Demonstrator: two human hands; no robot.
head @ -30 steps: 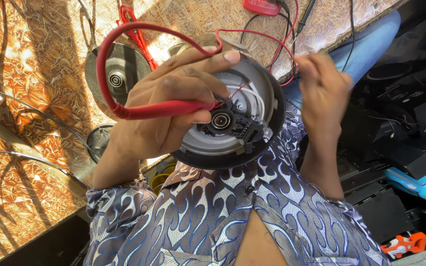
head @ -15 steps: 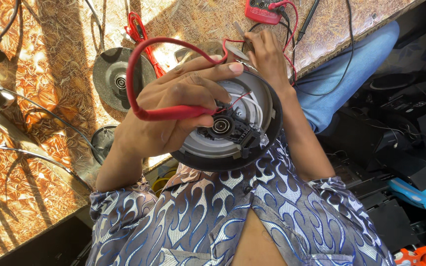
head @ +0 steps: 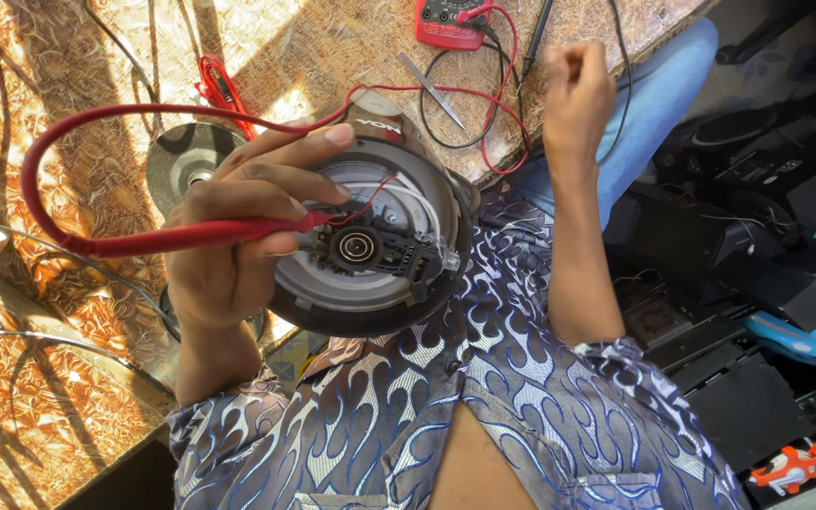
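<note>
Short-sleeved shirt (head: 484, 416), blue w/ white flame print; blue trousers (head: 658, 90).

At the centre of the frame the left hand (head: 238, 236) holds a round grey appliance base (head: 370, 250) turned underside up, fingers (head: 285, 156) spread over its rim, and pins a red probe (head: 210, 234) against it, tip near the black centre connector (head: 356, 247). The probe's red lead (head: 40, 161) loops out to the left and back over the top. The right hand (head: 573, 94), upper right, is raised in a loose fist above the tabletop (head: 77, 76) edge. At the top sits a red multimeter (head: 446, 21), with tweezers (head: 432, 90) just below it. A grey disc (head: 186, 156) lies left of the base. A blue tool (head: 805, 340) lies at the right edge.
</note>
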